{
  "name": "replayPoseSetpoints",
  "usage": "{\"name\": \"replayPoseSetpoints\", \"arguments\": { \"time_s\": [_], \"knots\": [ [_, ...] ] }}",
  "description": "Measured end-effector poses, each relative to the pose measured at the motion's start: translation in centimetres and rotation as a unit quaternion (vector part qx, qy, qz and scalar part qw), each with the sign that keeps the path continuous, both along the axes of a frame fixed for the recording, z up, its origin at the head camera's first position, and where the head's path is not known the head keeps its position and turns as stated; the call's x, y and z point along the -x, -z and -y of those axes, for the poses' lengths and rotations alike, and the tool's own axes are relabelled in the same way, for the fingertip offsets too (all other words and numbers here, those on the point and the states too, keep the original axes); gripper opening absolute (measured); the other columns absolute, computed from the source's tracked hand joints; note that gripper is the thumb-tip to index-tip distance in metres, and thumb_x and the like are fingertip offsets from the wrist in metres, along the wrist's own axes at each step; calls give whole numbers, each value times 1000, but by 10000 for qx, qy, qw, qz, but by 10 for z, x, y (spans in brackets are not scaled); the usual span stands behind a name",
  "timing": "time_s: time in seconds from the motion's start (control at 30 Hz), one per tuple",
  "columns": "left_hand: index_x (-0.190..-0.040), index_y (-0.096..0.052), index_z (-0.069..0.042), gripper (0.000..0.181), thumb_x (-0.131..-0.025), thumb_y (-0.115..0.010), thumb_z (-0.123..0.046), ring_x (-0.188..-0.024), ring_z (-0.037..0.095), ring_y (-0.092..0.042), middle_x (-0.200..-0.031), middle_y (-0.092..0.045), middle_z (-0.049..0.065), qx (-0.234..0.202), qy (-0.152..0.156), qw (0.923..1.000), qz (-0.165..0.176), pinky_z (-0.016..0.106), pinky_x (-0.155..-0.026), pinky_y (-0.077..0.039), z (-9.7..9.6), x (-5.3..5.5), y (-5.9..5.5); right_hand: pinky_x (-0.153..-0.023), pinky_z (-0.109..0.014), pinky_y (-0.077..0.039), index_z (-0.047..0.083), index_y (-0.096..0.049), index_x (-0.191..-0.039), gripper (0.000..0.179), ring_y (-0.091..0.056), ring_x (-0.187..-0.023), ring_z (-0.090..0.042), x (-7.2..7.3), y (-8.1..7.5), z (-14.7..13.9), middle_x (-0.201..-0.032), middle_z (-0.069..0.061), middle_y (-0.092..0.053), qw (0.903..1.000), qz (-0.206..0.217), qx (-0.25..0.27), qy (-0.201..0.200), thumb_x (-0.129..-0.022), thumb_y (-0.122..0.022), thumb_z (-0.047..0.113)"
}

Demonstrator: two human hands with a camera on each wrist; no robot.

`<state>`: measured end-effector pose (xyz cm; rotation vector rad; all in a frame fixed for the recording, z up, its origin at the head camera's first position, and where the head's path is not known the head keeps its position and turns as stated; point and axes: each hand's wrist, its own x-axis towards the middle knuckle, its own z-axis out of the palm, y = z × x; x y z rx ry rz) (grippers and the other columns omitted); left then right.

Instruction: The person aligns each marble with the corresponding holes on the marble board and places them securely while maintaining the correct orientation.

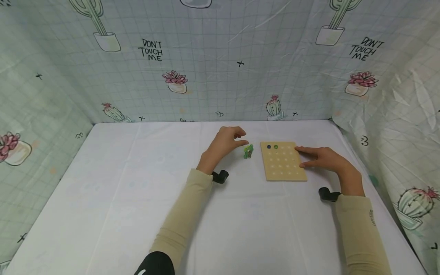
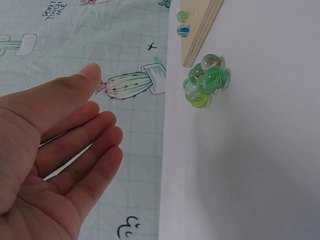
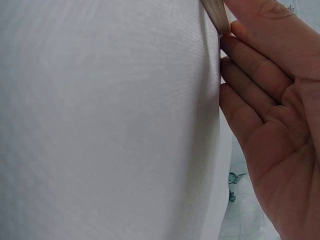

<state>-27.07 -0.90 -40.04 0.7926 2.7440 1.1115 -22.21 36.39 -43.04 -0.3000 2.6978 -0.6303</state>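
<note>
A square wooden board point(image 1: 283, 168) with rows of shallow dimples lies on the white table. A blue marble point(image 1: 269, 146) and a green marble point(image 1: 276, 146) sit in its far row, at the left. Just left of the board is a small cluster of glass marbles point(image 2: 206, 80), mostly green. My left hand point(image 1: 227, 141) hovers beside the cluster, its thumb and fingers parted with nothing between them. My right hand point(image 1: 323, 158) touches the board's right side, with the index finger near the far corner and the thumb lower on the edge.
The white-covered table point(image 1: 137, 198) ends at a patterned cloth backdrop point(image 1: 213, 84) with cactus drawings. More of this cloth hangs at both sides. Each wrist wears a black camera mount, such as the left mount point(image 1: 220, 177).
</note>
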Motion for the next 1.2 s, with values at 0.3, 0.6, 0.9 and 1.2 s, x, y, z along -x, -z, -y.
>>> {"name": "replayPoseSetpoints", "arguments": {
  "time_s": [0.3, 0.6, 0.9, 1.2],
  "knots": [
    [-120, -73, -4, 34, -92, -78, -24, -113, 25, -66, -119, -73, 11, 392, 277, 9988, 59, 33, -96, -54, 3, -3, -1, -114, -67, -28, 13, -43, -155, 89, -30, -146, -48, 0, 2, -1, -158, -21, -38, 10000, -3, 59, 11, -85, -76, 58],
    [-113, -77, -9, 23, -92, -78, -18, -107, 18, -69, -110, -76, 2, 780, 782, 9939, -53, 29, -90, -55, 2, -4, 0, -114, -68, -27, 14, -43, -155, 90, -29, -146, -49, -1, 0, 0, -158, -20, -37, 10000, 39, 61, 32, -85, -76, 59],
    [-110, -79, -9, 21, -91, -79, -17, -105, 16, -68, -109, -76, 1, 1108, 1131, 9874, -8, 26, -89, -55, 4, -1, 4, -115, -67, -26, 12, -43, -155, 89, -29, -146, -49, -1, 0, -1, -157, -22, -38, 9999, 23, 142, 37, -85, -77, 55],
    [-109, -78, -8, 20, -91, -79, -16, -106, 17, -69, -111, -76, 3, 1238, 1240, 9845, 94, 25, -89, -56, 8, 7, 16, -113, -68, -28, 11, -44, -154, 85, -30, -145, -50, -3, -4, 2, -157, -23, -39, 9999, 9, 142, 37, -87, -78, 50]
  ]
}}
